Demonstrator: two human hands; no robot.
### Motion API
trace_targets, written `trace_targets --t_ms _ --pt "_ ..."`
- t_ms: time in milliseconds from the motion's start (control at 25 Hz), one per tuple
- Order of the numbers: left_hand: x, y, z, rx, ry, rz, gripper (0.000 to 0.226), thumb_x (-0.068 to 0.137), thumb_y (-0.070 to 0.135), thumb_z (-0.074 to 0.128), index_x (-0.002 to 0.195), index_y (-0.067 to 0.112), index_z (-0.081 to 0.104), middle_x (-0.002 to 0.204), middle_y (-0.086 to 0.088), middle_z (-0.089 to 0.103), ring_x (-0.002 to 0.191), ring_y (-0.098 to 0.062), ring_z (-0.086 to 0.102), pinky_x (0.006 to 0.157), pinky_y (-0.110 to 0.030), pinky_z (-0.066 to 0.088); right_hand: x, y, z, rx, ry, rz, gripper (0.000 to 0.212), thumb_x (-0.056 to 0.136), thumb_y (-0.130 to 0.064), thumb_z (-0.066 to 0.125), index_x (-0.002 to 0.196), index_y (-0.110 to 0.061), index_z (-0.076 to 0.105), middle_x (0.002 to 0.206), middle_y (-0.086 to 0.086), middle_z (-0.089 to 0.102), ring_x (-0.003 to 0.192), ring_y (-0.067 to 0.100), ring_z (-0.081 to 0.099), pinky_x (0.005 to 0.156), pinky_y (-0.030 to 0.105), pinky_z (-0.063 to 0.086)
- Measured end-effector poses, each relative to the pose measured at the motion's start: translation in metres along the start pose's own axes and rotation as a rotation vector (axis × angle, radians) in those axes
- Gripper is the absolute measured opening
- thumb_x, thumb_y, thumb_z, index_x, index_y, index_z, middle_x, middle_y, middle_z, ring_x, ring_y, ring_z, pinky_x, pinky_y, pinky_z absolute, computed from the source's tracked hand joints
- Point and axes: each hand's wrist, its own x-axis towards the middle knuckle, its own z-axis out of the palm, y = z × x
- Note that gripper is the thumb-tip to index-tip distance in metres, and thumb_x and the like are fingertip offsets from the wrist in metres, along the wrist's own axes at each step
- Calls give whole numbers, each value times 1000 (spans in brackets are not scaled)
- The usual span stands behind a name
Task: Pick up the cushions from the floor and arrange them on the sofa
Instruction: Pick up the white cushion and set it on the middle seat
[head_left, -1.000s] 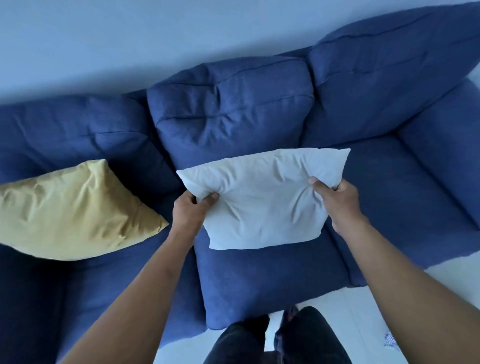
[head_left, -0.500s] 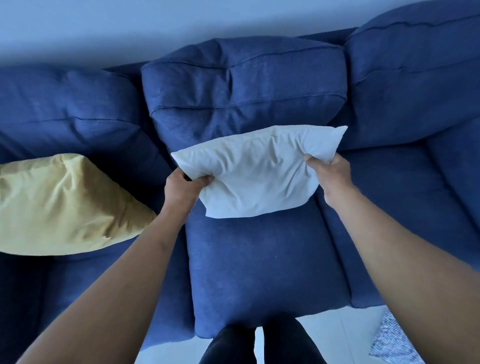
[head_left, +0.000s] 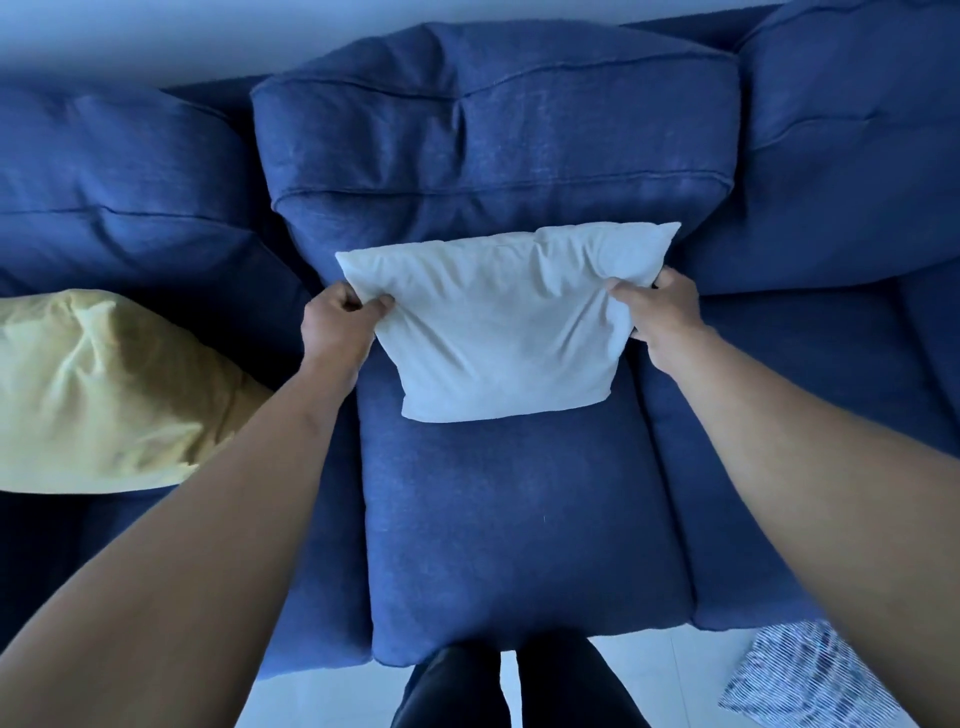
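A white cushion (head_left: 506, 322) leans against the middle back cushion of the blue sofa (head_left: 519, 519), its lower edge resting on the middle seat. My left hand (head_left: 337, 325) pinches its upper left corner. My right hand (head_left: 662, 312) grips its upper right corner. A yellow cushion (head_left: 98, 395) lies on the left seat, apart from both hands. At the lower right, a blue-and-white striped cushion (head_left: 800, 675) lies on the floor, partly cut off by my right forearm.
The sofa has three puffy back cushions under a pale wall (head_left: 156, 41). My dark-trousered legs (head_left: 509, 686) stand on the white tiled floor (head_left: 322, 696) right at the front edge of the middle seat.
Both hands have carried the white cushion forward to the sofa's back, and its lower edge has come down onto the seat. I have stepped closer, and the striped cushion has come into view.
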Motion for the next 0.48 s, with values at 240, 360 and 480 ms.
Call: trace_targets --t_ms 240,360,480 --pt "-14 2 -1 -126 -44 -56 21 92 21 79 110 20 69 114 -2 77 103 -19 75 98 -46 61 1 -9 -10 -6 -80 63 42 80 -25 83 118 -20 65 115 -3 75 106 21 71 92 52 58" --pt "-13 23 2 -189 -9 -30 4 96 14 75 99 16 72 108 -6 79 105 -23 77 95 -42 64 -3 -21 -8 57 -100 24 32 85 -21 80 114 -19 67 114 0 76 104 23 73 89 52 59" --pt "-14 30 -4 -206 126 -7 15 97 14 75 84 16 66 90 0 73 87 -18 74 87 -40 67 -6 -24 -10 105 -131 21 29 88 -11 77 115 -16 68 113 1 76 101 20 73 90 53 59"
